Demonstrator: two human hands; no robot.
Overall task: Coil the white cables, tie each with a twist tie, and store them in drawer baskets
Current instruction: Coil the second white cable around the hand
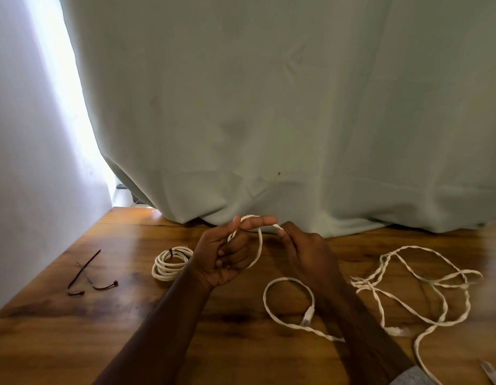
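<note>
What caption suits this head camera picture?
Two hands loop a white cable beside a tied coil.

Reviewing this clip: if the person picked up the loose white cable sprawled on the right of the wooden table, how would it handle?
The loose white cable would probably sag and trail, since it lies in slack, crossing loops. It looks thin, so likely light. Its crossed strands might snag when lifted, unlike the tied white coil, which would likely lift as one bundle.
</note>
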